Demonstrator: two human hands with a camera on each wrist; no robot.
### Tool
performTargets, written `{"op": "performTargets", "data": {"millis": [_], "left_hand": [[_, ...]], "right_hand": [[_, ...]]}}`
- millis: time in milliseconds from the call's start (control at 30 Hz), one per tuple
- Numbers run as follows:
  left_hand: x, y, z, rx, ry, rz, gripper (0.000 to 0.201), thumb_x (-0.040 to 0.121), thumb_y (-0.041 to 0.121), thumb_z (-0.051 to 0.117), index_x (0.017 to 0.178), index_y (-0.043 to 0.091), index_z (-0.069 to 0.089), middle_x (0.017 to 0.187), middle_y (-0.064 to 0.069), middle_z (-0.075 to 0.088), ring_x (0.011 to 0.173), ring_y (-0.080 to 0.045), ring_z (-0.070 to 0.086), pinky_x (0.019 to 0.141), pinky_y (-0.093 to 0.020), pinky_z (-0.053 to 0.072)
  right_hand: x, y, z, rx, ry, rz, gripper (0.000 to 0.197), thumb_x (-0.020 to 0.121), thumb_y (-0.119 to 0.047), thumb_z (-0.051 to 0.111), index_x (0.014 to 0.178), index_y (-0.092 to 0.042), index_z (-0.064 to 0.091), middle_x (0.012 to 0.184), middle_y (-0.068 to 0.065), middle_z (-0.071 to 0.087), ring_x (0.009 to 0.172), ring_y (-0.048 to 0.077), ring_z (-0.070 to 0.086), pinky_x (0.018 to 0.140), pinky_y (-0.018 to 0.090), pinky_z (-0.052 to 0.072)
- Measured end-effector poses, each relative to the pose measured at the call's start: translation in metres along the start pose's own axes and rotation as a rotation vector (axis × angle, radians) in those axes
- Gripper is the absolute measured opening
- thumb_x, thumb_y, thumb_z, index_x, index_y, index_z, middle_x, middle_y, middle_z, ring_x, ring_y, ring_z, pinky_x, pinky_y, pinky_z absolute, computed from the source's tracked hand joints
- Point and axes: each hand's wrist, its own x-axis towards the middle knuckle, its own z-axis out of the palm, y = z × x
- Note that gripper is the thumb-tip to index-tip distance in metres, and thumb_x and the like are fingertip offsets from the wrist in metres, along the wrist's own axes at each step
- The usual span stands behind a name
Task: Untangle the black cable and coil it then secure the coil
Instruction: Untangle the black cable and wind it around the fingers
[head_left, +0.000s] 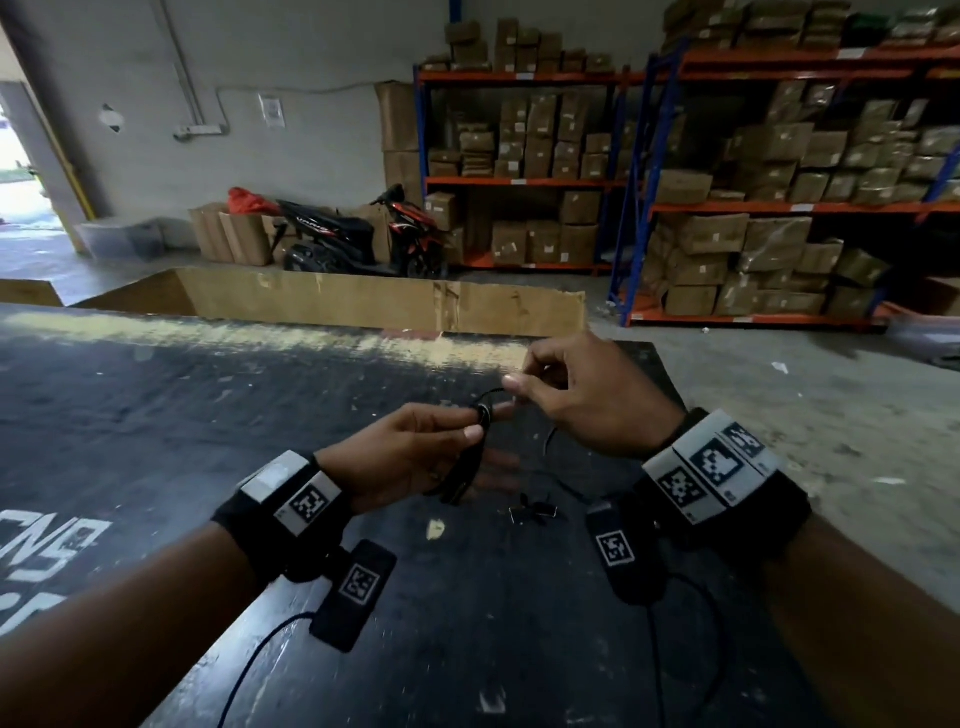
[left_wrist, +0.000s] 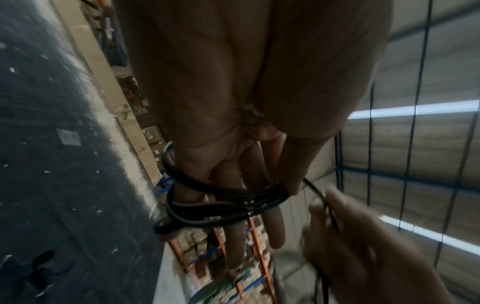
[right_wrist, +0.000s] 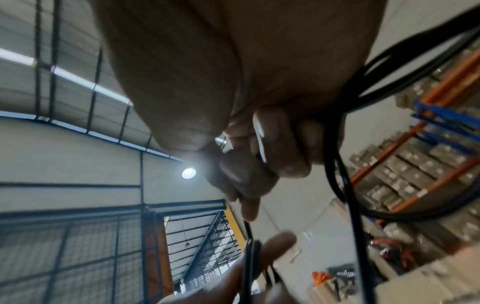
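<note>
Wrist-worn tracker bands (head_left: 291, 499), tagged, one on each of your forearms, nearest the lens. Your left hand (head_left: 410, 457): thumb and forefinger pinched on the black cable (head_left: 485, 415), several coiled loops bunched there and draped across the straightened fingers (left_wrist: 276, 224). Your right hand (head_left: 582, 400): fingers curled, thumb and forefinger pinching the cable's loose strand just beside the coil, above the black tabletop (head_left: 208, 415). Trailing strand: drops to the tabletop near small binder clips (head_left: 535, 512). Beyond: open cardboard box (head_left: 384, 304), parked scooter (head_left: 358, 234), shelving racks (head_left: 727, 208) of cartons.
</note>
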Motion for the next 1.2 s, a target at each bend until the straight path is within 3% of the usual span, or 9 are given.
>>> {"op": "performTargets", "data": {"millis": [233,333,467,567,700,833,967,1100,1200], "left_hand": [[0.0,0.007,-0.015,-0.128,0.138,0.208,0.043,0.102,0.013,0.047,0.144,0.016,0.059,0.135,-0.021,0.068,0.125,-0.041,0.065,0.101,-0.06,0.05],[0.004,0.005,-0.008,-0.181,0.125,0.261,0.046,0.103,0.015,0.047,0.149,0.012,0.052,0.133,-0.021,0.068,0.131,-0.048,0.058,0.106,-0.071,0.042],[0.01,0.007,0.003,-0.208,0.104,0.298,0.048,0.101,0.018,0.052,0.148,0.012,0.052,0.126,-0.016,0.072,0.129,-0.044,0.061,0.103,-0.071,0.045],[0.011,0.013,0.002,-0.173,0.14,0.311,0.046,0.101,0.017,0.052,0.148,0.014,0.052,0.12,-0.01,0.075,0.125,-0.039,0.065,0.103,-0.071,0.044],[0.013,0.039,-0.008,-0.153,0.206,0.367,0.037,0.108,0.017,0.043,0.143,0.018,0.054,0.114,-0.003,0.078,0.12,-0.033,0.07,0.098,-0.069,0.048],[0.017,0.075,-0.014,-0.141,0.176,0.467,0.036,0.109,0.02,0.042,0.144,0.017,0.049,0.115,-0.002,0.074,0.12,-0.029,0.068,0.098,-0.07,0.049],[0.018,0.115,-0.018,-0.177,0.151,0.586,0.04,0.11,0.022,0.04,0.15,0.016,0.04,0.119,-0.003,0.069,0.122,-0.027,0.065,0.099,-0.073,0.048],[0.018,0.132,-0.015,-0.144,0.187,0.611,0.045,0.11,0.021,0.043,0.154,0.014,0.039,0.117,-0.002,0.073,0.125,-0.029,0.064,0.094,-0.069,0.052],[0.02,0.132,-0.012,-0.132,0.176,0.608,0.043,0.11,0.022,0.042,0.152,0.015,0.042,0.115,-0.001,0.075,0.125,-0.029,0.065,0.094,-0.067,0.053]], "right_hand": [[-0.049,0.004,0.048,0.732,-0.305,0.143,0.039,0.109,-0.02,0.034,0.105,0.008,0.061,0.055,0.014,0.062,0.04,0.015,0.042,0.045,0.021,0.034],[-0.059,0.01,0.076,0.878,-0.332,0.171,0.044,0.109,-0.023,0.035,0.103,0.01,0.063,0.062,0.014,0.066,0.05,0.014,0.058,0.054,0.023,0.041],[-0.063,0.021,0.099,0.949,-0.253,0.141,0.042,0.107,-0.02,0.039,0.097,0.007,0.069,0.082,0.023,0.072,0.073,0.023,0.069,0.075,0.027,0.054],[-0.063,0.036,0.112,0.865,-0.207,0.099,0.029,0.104,-0.006,0.048,0.105,0.016,0.066,0.095,0.021,0.075,0.088,0.021,0.074,0.083,0.023,0.057],[-0.054,0.057,0.114,0.51,-0.106,0.033,0.012,0.093,-0.008,0.068,0.101,-0.008,0.078,0.1,0.002,0.081,0.097,0.01,0.076,0.087,0.023,0.057],[-0.036,0.07,0.111,0.368,0.043,0.072,0.023,0.083,-0.045,0.075,0.084,-0.022,0.077,0.072,-0.007,0.076,0.066,0.006,0.07,0.068,0.035,0.06],[-0.031,0.083,0.126,0.303,0.218,0.247,0.04,0.084,-0.051,0.073,0.073,-0.014,0.063,0.059,-0.006,0.058,0.055,0.011,0.053,0.057,0.03,0.046],[-0.042,0.097,0.156,0.088,0.103,0.381,0.039,0.086,-0.05,0.071,0.077,-0.015,0.057,0.071,-0.004,0.059,0.069,0.016,0.056,0.062,0.028,0.038],[-0.057,0.114,0.177,0.051,-0.102,0.487,0.05,0.07,-0.058,0.08,0.099,-0.023,0.059,0.095,-0.004,0.065,0.093,0.02,0.065,0.081,0.031,0.049]]}}
